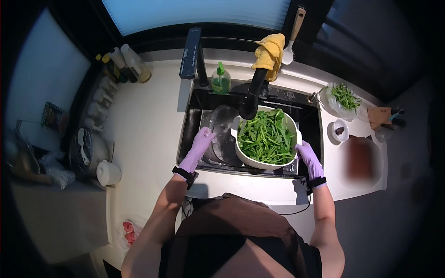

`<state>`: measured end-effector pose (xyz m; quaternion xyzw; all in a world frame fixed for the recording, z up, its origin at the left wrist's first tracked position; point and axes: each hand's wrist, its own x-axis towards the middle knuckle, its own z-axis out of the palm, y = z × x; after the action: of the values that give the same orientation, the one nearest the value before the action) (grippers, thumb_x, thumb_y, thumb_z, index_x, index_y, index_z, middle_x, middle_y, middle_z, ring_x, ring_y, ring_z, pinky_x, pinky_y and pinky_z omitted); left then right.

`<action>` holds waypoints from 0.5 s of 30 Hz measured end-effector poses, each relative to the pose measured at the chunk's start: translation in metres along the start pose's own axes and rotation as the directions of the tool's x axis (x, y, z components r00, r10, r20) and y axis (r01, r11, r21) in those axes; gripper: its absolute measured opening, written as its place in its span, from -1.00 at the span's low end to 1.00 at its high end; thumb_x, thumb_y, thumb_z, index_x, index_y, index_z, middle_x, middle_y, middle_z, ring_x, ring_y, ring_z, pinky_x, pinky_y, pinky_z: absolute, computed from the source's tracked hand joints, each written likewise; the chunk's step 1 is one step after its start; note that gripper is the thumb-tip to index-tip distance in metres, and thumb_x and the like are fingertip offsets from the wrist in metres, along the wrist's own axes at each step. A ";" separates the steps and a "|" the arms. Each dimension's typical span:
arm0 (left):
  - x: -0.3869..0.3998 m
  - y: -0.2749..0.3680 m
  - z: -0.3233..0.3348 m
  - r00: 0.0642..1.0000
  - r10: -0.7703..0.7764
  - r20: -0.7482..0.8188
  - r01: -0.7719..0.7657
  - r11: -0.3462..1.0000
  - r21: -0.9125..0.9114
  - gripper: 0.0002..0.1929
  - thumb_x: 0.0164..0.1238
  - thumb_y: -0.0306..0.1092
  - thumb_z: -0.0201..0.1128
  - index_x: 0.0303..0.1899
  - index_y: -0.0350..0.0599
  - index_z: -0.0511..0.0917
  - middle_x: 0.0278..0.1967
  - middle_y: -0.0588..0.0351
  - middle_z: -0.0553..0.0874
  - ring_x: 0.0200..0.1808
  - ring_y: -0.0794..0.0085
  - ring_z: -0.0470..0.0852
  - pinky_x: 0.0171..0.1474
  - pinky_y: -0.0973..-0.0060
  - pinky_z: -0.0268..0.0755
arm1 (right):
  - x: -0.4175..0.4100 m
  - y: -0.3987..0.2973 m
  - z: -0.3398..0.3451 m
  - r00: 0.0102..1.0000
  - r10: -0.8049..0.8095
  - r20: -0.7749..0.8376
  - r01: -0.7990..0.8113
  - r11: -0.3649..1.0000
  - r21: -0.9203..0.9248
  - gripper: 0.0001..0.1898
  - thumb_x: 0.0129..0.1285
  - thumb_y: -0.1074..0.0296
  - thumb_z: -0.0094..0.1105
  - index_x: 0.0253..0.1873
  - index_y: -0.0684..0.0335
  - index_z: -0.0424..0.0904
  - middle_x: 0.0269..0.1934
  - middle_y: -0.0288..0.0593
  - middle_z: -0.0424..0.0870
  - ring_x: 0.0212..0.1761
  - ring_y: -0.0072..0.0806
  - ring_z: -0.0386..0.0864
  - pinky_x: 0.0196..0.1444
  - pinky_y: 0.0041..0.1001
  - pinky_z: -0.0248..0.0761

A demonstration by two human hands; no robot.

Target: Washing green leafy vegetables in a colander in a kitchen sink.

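A white two-handled basin (pixel 265 166), piled with cut leafy greens (pixel 266 139), is at the right half of the black sink (pixel 189 118). My right hand (pixel 307 156), in a purple glove, grips the basin by its right side, at the handle. To the left of the basin is a see-through round bowl (pixel 222 139), partly hidden by it. My gloved left hand (pixel 201 140) pinches the bowl's left rim between thumb and fingers. The black faucet (pixel 253 90), with a yellow cloth (pixel 269 52) draped over it, reaches over the basin's back left edge.
A green soap pump bottle (pixel 221 81) stands behind the sink. On the right counter are bagged greens (pixel 344 97), a small white bowl (pixel 340 130) and a knife block (pixel 379 116). Bottles (pixel 130 64) and a lidded white pot (pixel 108 172) stand at left.
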<state>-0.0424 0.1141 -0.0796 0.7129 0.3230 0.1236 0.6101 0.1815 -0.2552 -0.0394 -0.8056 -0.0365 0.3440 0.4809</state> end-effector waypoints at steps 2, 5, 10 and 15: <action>0.002 0.009 -0.002 0.994 -0.105 0.023 0.105 0.994 -0.006 -0.76 0.18 -0.24 0.28 -0.43 -0.09 0.36 -0.58 0.25 0.39 -0.52 0.58 0.34 -0.42 0.51 0.25 | 0.009 -0.005 0.011 1.000 -0.012 0.019 0.012 1.000 0.004 -0.78 0.06 0.38 0.03 -0.20 0.33 0.48 -0.57 -0.27 0.51 -0.68 -0.58 0.43 -0.63 -0.60 0.34; 0.010 -0.012 -0.022 0.992 -0.109 -0.072 0.121 0.970 0.211 -0.75 0.18 -0.22 0.27 -0.40 -0.10 0.37 -0.56 0.22 0.44 -0.50 0.52 0.41 -0.39 0.48 0.31 | 0.027 -0.021 0.036 0.997 -0.020 0.075 0.021 1.000 -0.018 -0.79 0.03 0.35 0.08 -0.27 0.36 0.48 -0.59 -0.21 0.51 -0.70 -0.54 0.42 -0.65 -0.57 0.31; 0.013 -0.026 -0.053 0.940 -0.341 -0.034 0.290 0.739 0.608 -0.50 0.15 -0.25 0.20 0.12 -0.25 0.35 -0.04 -0.20 0.61 0.08 0.04 0.55 0.14 0.28 0.34 | 0.066 -0.019 0.073 0.981 0.028 0.193 -0.024 1.000 -0.020 -0.81 0.02 0.38 0.11 -0.29 0.38 0.51 -0.61 -0.19 0.53 -0.70 -0.53 0.48 -0.67 -0.56 0.34; 0.019 -0.021 -0.052 0.904 -0.406 0.132 0.301 0.825 0.477 -0.65 0.17 -0.23 0.15 -0.10 -0.30 0.52 -0.39 0.10 0.63 -0.39 0.39 0.60 -0.30 0.46 0.45 | 0.093 -0.014 0.102 0.958 -0.022 0.287 0.027 1.000 -0.012 -0.79 0.02 0.36 0.10 -0.33 0.42 0.53 -0.61 -0.16 0.55 -0.68 -0.51 0.49 -0.64 -0.55 0.36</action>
<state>-0.0643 0.1676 -0.0914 0.7699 0.3978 -0.1521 0.4753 0.1958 -0.1350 -0.1069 -0.7505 -0.1185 0.4509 0.4683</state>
